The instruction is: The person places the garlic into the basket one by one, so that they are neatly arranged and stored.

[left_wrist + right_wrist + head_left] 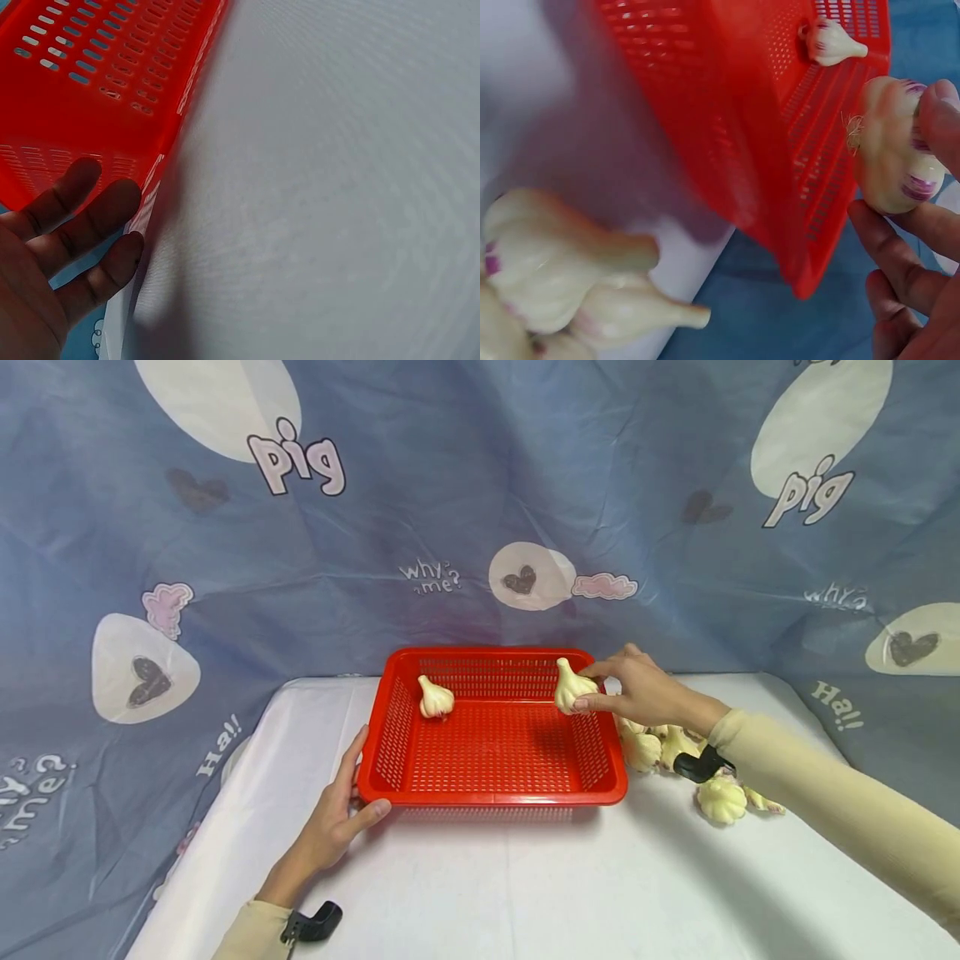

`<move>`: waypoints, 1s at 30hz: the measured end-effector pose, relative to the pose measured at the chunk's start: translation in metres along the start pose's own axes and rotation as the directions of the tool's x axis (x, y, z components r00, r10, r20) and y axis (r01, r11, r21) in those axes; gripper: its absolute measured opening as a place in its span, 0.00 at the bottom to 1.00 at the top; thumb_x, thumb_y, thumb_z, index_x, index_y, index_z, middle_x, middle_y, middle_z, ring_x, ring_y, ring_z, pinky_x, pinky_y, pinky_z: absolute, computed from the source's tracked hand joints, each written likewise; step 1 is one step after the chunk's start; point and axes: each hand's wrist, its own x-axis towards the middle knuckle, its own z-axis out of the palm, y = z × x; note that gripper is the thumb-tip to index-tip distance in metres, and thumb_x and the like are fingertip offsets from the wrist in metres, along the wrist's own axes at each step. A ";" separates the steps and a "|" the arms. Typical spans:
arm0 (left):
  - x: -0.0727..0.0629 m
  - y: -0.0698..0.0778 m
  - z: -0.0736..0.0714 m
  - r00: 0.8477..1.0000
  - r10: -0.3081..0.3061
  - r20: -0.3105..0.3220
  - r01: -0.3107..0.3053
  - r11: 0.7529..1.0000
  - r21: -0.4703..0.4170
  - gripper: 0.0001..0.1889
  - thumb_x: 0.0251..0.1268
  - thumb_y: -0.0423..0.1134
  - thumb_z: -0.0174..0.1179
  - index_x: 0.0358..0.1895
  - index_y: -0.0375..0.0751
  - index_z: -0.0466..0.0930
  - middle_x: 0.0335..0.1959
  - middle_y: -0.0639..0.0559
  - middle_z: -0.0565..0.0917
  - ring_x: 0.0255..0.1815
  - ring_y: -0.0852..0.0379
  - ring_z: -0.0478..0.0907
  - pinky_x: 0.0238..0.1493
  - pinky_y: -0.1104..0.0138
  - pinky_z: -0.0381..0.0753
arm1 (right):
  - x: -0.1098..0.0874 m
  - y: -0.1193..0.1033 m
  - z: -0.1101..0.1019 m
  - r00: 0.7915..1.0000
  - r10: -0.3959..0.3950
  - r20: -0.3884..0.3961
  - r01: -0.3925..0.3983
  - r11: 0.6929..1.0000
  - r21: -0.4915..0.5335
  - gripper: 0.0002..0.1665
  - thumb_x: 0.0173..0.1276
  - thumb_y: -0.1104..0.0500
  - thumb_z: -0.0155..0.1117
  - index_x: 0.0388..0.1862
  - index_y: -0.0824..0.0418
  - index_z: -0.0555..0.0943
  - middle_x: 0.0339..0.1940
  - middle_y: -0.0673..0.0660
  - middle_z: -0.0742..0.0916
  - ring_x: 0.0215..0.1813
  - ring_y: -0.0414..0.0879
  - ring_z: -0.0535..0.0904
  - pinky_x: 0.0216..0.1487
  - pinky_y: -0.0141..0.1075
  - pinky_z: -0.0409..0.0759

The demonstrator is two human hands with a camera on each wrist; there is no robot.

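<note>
A red plastic basket [495, 798] with slotted walls stands on the white table. Inside it, near the back left corner, lies one garlic bulb [436, 700]. My right hand [637, 689] pinches another garlic bulb [573, 687] between thumb and fingers, above the basket's right end; its roots and purple streaks show in the right wrist view. My left hand [333, 814] is at the basket's left front corner, thumb by the rim and fingers along the outer side. In the left wrist view those fingers [82, 232] look loosely extended against the wall.
Several more garlic bulbs [722, 799] lie in a heap on the table to the right of the basket, partly under my right forearm. A blue printed cloth [450, 510] hangs behind the white tabletop [480, 893].
</note>
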 end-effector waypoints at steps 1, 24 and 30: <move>0.000 0.000 0.000 1.000 0.003 0.000 -0.003 1.000 0.000 0.54 0.67 0.34 0.63 0.89 0.50 0.38 0.66 0.30 0.80 0.49 0.64 0.86 0.38 0.66 0.85 | 0.004 -0.001 0.002 1.000 -0.002 0.002 0.002 1.000 -0.001 0.29 0.68 0.44 0.77 0.60 0.61 0.88 0.49 0.54 0.93 0.43 0.51 0.70 0.50 0.44 0.59; 0.001 0.002 0.000 1.000 0.022 -0.003 -0.022 0.999 -0.037 0.55 0.65 0.33 0.63 0.89 0.52 0.37 0.68 0.29 0.79 0.50 0.64 0.86 0.38 0.65 0.84 | 0.073 -0.018 0.036 1.000 0.005 -0.001 -0.005 1.000 -0.001 0.32 0.62 0.40 0.81 0.58 0.58 0.90 0.47 0.53 0.94 0.46 0.53 0.71 0.52 0.49 0.66; 0.000 -0.001 0.001 1.000 0.016 -0.005 -0.017 0.999 -0.034 0.54 0.66 0.33 0.63 0.89 0.53 0.37 0.69 0.30 0.78 0.51 0.63 0.86 0.39 0.65 0.85 | 0.095 -0.023 0.050 1.000 0.026 0.010 -0.026 1.000 0.012 0.32 0.61 0.37 0.81 0.55 0.57 0.91 0.46 0.51 0.94 0.48 0.53 0.72 0.53 0.49 0.67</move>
